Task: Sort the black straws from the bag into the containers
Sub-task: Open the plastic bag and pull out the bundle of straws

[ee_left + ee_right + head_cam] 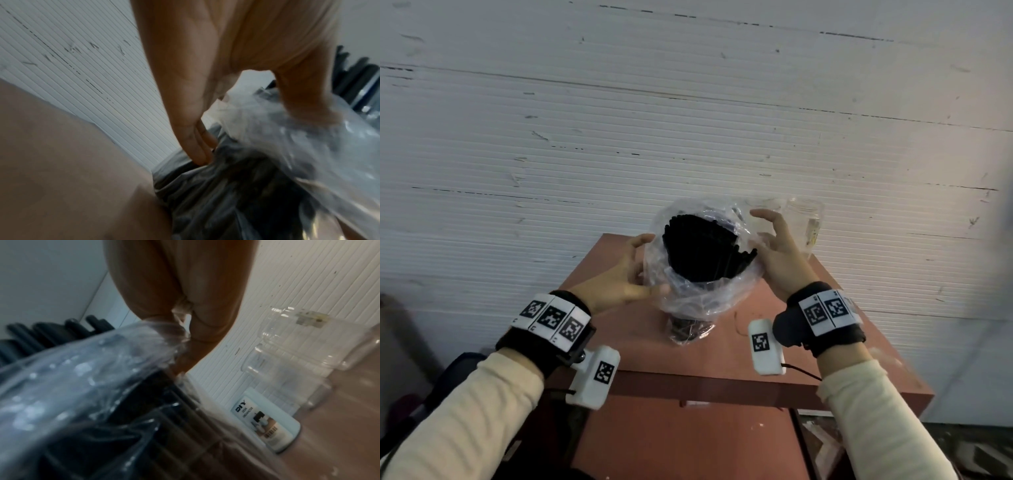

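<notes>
Atop the table (739, 353), both hands are working the bag (698, 294) open: left hand (616, 277) pinching plastic at nine o'clock, right hand (777, 250) gripping the three-o'clock rim; peeling evenly should keep the black straws (702, 250) upright.

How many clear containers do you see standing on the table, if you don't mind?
2, side by side at the table's far right corner: one clear container nearer the wall, the other beside it. More may be hidden behind the bag.

A reddish-brown table (825, 346) stands against a scuffed white ribbed wall (619, 120).
</notes>
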A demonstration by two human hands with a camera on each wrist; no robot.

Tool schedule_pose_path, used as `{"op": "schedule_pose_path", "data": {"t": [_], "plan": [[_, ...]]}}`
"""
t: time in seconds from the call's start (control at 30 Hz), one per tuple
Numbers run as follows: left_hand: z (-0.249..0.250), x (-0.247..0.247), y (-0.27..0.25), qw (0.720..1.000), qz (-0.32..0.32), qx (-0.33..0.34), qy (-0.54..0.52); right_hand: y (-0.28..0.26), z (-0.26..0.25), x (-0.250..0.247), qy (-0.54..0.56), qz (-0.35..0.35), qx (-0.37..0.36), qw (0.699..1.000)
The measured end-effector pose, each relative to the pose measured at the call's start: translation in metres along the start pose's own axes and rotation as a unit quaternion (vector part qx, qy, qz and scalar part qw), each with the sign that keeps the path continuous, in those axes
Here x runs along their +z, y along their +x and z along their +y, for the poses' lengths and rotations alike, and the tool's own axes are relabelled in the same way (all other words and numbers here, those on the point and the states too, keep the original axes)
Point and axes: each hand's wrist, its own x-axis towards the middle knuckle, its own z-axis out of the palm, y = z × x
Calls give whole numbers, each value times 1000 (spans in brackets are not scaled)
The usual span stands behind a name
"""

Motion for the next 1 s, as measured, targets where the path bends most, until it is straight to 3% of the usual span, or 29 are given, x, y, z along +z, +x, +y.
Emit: {"op": "schedule_pose_path", "data": {"t": [0.17, 0.23, 0.33, 0.5, 0.6, 0.77, 0.9, 1.0], "plan": [[20, -10, 7, 986, 104, 50, -120, -14, -7, -4, -37, -49, -50, 997], [29, -9, 11, 986, 135, 78, -62, -17, -10, -4, -68, -63, -53, 994], [39, 1, 12, 989, 104, 98, 50, -19, -11, -2, -109, -86, -57, 989], [39, 8, 12, 975, 140, 127, 114, -17, -8, -5, -98, -101, -81, 987], [37, 6, 10, 964, 170, 118, 166, -13, -12, -2, -108, -116, -82, 984], [37, 4, 21, 953, 214, 87, 196, 9, -10, 6, -164, -72, -114, 977], [21, -2, 31, 960, 200, 55, 188, 19, 4, 12, -126, -87, -32, 988], [16, -3, 32, 969, 194, 37, 149, 17, 7, 11, -80, -96, -21, 992]]}}
